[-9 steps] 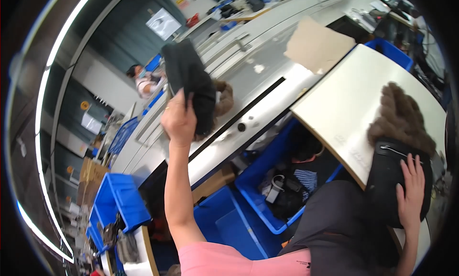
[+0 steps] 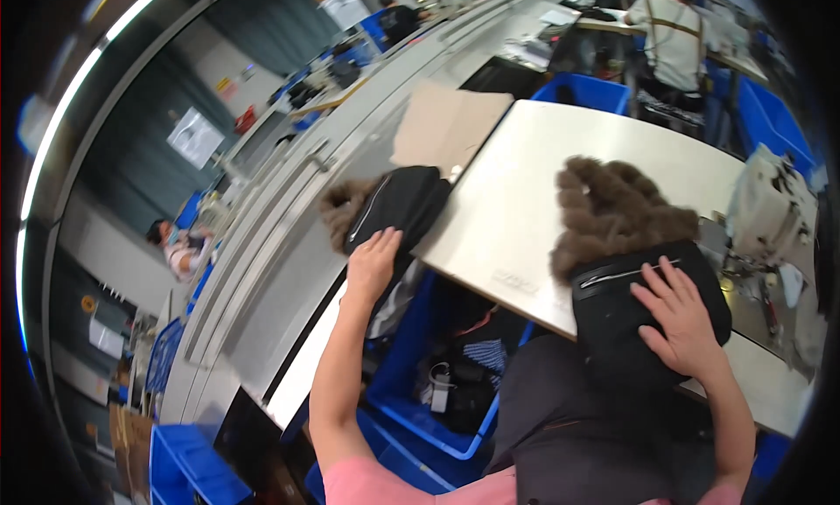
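Note:
My left hand (image 2: 373,262) has its fingers over the near edge of a black pouch-like bag (image 2: 404,206) with a silver zipper and brown fluffy fur (image 2: 344,213) at its far-left side; the thumb is hidden. This bag lies across the metal channel and the corner of the white table. My right hand (image 2: 681,323) rests flat with spread fingers on a second black bag (image 2: 612,326). That one also has a silver zipper (image 2: 630,277), and its brown fur (image 2: 617,209) spreads over the white table. Its near part reaches over my lap.
The white table (image 2: 525,181) has a beige sheet (image 2: 448,124) beyond its left side. Below stands a blue bin (image 2: 477,448) with a white device and dark items. A sewing machine (image 2: 774,216) stands right. Other people (image 2: 674,37) sit further off.
My left hand has brought its bag down and right, from the air onto the channel and table corner. The view has swung right. My right hand stays on the second bag, fingers more spread.

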Motion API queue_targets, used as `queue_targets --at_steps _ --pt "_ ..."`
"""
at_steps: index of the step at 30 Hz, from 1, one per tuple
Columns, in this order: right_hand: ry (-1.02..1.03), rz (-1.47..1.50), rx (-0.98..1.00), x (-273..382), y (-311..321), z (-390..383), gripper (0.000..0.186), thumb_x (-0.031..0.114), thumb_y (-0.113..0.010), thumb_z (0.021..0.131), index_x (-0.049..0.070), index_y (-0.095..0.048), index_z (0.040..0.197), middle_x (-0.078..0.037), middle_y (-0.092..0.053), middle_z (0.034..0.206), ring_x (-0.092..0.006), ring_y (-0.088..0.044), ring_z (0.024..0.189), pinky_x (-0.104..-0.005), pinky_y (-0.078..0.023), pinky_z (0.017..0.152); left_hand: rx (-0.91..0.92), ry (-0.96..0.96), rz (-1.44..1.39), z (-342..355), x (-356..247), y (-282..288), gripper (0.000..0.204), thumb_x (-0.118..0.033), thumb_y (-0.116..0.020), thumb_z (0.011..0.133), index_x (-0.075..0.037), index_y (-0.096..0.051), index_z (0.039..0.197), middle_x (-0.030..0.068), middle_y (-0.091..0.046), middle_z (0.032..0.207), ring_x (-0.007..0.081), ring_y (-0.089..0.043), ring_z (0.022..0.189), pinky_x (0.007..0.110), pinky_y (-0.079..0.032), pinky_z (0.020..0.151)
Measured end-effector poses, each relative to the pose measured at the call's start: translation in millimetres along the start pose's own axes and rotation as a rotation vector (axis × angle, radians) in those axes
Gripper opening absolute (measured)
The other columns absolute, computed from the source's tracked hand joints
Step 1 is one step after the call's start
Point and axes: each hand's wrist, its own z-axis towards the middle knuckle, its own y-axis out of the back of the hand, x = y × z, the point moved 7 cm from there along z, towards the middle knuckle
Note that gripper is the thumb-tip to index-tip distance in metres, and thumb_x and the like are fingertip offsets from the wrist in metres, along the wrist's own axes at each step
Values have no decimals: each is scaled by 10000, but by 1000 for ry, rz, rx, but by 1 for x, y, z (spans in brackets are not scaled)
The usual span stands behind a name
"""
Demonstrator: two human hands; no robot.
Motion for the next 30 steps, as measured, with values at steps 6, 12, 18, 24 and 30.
queue_targets --at_steps 6,12,18,24,30 --pt "54 45 18 -15 2 -17 516 365 -637 874 124 -558 1324 -130 -468 1442 -358 -366 1380 -485 -297 1117 94 362 -1054 78 -108 94 263 -84 -767 773 24 -701 1003 163 -690 1052 233 -661 992 333 -500 885" --pt "51 54 -39 -7 10 -18 509 336 -662 859 107 -570 1305 -130 -479 1432 -347 -392 1368 -479 -313 1108 -376 -426 -1397 88 -192 276 115 -153 -726 788 -56 -678 830 53 -665 858 143 -619 751 284 -477 717" --pt "107 82 -77 1 15 -30 442 321 -689 841 123 -628 1232 -115 -541 1372 -347 -451 1322 -457 -373 1063 -1491 -1319 -1273 -3 -200 332 372 -276 -576 899 -181 -466 557 -51 -456 516 47 -432 525 248 -344 691" --pt "121 224 -83 -3 27 -43 346 273 -732 803 158 -699 1128 -72 -612 1297 -327 -504 1282 -440 -424 1010 -249 -363 -1031 7 -236 180 135 -192 -654 850 -93 -644 759 28 -604 705 232 -592 658 321 -460 640" --pt "79 366 -182 -7 24 -35 211 172 -734 808 99 -724 1006 -47 -666 1197 -291 -593 1161 -385 -475 920 584 675 -1875 -30 -289 21 404 -315 -416 1045 20 -504 1252 127 -613 1128 139 -658 846 261 -513 770"
